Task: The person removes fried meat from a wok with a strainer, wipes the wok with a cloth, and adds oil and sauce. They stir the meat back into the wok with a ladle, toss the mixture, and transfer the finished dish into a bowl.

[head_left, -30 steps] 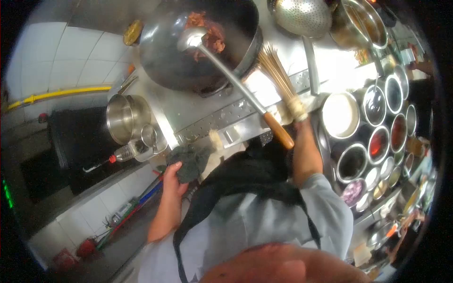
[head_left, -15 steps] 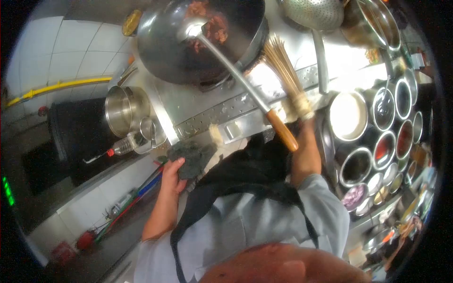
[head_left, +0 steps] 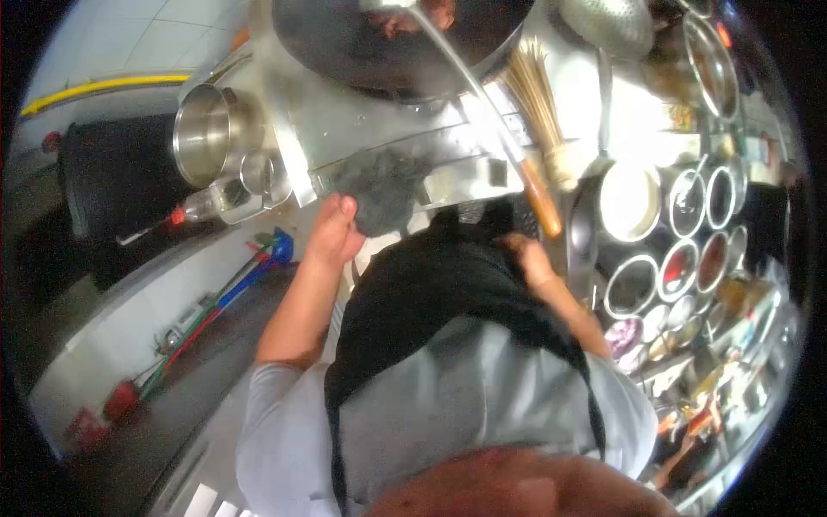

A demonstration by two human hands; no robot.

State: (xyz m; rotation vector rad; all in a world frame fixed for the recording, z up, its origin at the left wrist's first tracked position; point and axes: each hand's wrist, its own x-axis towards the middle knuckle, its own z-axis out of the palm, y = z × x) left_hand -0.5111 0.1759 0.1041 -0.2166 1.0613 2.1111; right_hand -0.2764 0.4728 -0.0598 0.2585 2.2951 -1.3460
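Observation:
My left hand (head_left: 336, 228) grips a dark grey cloth (head_left: 376, 189), which spreads over the stove's metal front edge. My right hand (head_left: 527, 261) is beside the black apron (head_left: 431, 284), near the stove front; its fingers are partly hidden and blurred. Above the cloth stands a large black wok (head_left: 388, 52) with reddish-brown pieces of food (head_left: 431, 15) in it. A ladle (head_left: 469, 77) rests in the wok, its wooden handle (head_left: 540, 198) reaching out over the edge above my right hand. The bamboo brush (head_left: 538, 90) lies to the right of the ladle.
A perforated strainer (head_left: 607, 26) is at the upper right. Round containers of seasonings, one with white contents (head_left: 627, 202), stand at the right. A steel pot (head_left: 203, 133) and a plastic bottle (head_left: 200, 205) are at the left, near a black bin (head_left: 121, 177).
My right hand has come down and away from the brush, toward the apron. My left hand has moved the cloth up onto the stove edge. The view has shifted, so the wok appears higher.

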